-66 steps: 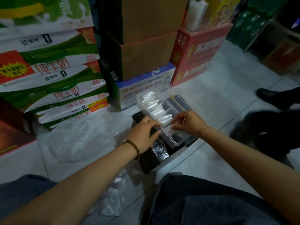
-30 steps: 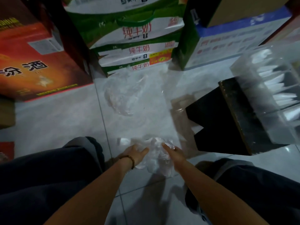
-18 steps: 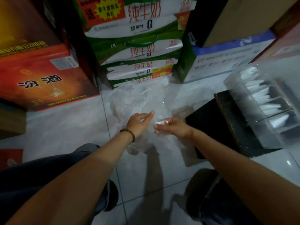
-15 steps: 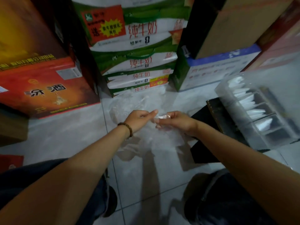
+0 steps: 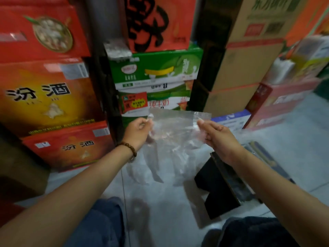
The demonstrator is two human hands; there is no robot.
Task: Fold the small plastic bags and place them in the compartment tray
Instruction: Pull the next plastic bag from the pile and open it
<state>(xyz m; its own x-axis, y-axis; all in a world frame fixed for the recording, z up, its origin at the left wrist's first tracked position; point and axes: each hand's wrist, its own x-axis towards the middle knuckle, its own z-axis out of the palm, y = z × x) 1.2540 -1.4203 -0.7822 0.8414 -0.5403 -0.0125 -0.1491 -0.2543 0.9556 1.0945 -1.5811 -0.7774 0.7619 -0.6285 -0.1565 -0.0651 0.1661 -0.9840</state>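
Plainly, the left hand point(image 5: 138, 130) and right hand point(image 5: 217, 135) each pinch an upper corner of one clear plastic bag point(image 5: 175, 127), which hangs stretched between them above the floor point(image 5: 165, 202). Left fingers point(image 5: 146, 122) are curled tight on their corner. The bag's lower part is crumpled and blurred. Below the right fingers, the forearm hides part of a dark box point(image 5: 216, 186). Both arms reach forward, with the hands at about the same height.

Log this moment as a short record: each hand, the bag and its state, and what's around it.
left hand: pinches the bag's upper left corner
right hand: grips its upper right edge
plastic bag: clear, spread between both hands, held up, not yet folded
black box: on the floor, lower right
background: green carton, red boxes
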